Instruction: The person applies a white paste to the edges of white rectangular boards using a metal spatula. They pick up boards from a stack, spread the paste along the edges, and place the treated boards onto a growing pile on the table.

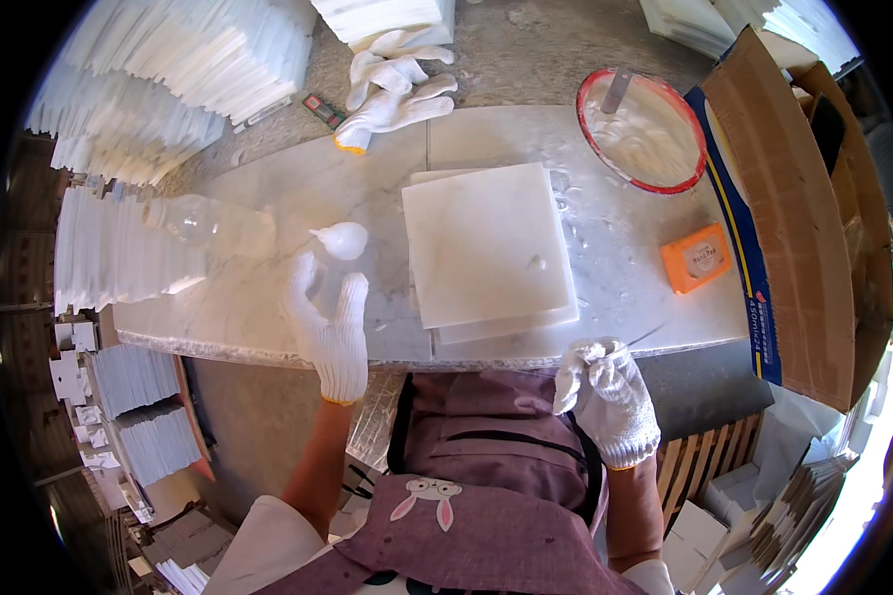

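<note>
In a white knit glove, my left hand point(329, 322) is open over the worktop, thumb and fingers apart. Just beyond its fingertips lies a small white bulb with a pointed nozzle point(342, 241). My right hand point(607, 397), also gloved, is closed at the table's front edge. A thin, dark, narrow-bladed tool point(651, 332) sticks out from its fingers toward the right; its handle is hidden. Between the hands lies a stack of square white tiles point(486, 238), slightly offset from one another. A small white lump point(536, 262) sits on the top tile.
A red-rimmed bowl point(700, 129) of white paste with a metal scraper point(616, 90) stands at far right. Nearby are an orange box point(697, 258) and a cardboard box point(799, 218). A clear bottle point(203, 223), spare gloves point(392, 94) and stacked white tiles point(119, 243) lie left and back.
</note>
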The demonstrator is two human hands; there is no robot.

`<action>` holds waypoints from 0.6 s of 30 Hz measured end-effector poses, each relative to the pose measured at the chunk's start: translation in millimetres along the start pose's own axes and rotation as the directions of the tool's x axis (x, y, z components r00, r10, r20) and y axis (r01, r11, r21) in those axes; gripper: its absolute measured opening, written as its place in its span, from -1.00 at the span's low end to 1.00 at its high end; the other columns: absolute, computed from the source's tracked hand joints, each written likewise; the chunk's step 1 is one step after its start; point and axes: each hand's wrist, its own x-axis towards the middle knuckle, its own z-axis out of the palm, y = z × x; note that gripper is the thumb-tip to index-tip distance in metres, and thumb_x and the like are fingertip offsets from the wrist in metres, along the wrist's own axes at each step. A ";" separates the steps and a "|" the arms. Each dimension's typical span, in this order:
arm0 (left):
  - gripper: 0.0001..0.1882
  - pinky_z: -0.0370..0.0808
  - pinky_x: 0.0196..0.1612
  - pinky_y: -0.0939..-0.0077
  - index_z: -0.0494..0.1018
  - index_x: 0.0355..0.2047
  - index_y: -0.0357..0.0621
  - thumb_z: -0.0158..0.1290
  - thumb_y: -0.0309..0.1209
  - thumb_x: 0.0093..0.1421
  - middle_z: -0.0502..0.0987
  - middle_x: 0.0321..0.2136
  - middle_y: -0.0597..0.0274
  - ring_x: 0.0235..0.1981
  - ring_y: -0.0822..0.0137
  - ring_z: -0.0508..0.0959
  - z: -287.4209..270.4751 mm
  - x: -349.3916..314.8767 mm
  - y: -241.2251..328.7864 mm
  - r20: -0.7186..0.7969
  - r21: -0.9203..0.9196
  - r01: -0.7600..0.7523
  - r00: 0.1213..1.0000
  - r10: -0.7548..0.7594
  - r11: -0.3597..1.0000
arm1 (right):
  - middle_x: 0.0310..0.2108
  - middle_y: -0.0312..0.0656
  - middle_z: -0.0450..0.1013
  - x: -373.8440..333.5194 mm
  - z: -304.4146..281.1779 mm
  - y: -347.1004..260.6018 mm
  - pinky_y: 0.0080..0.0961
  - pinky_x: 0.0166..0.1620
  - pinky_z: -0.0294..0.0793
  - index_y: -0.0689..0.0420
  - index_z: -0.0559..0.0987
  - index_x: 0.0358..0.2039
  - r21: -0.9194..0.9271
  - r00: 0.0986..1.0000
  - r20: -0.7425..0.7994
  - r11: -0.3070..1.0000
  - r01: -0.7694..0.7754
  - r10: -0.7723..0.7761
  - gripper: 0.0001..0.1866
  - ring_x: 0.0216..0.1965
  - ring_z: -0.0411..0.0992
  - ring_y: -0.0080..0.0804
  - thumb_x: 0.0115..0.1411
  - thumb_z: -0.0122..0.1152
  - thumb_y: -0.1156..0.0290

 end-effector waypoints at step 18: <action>-0.82 0.47 0.04 0.45 0.52 -0.18 -0.25 0.17 -0.60 0.19 0.49 -0.01 0.09 -0.03 0.31 0.50 28.8 10.8 32.9 0.137 -0.537 0.001 0.987 0.086 0.843 | -0.25 -0.17 0.56 12.2 15.8 -39.0 -0.59 -0.16 0.54 0.31 0.44 0.21 -0.685 0.947 -0.225 0.729 0.012 -0.228 -0.57 -0.29 0.47 -0.55 0.33 0.00 0.51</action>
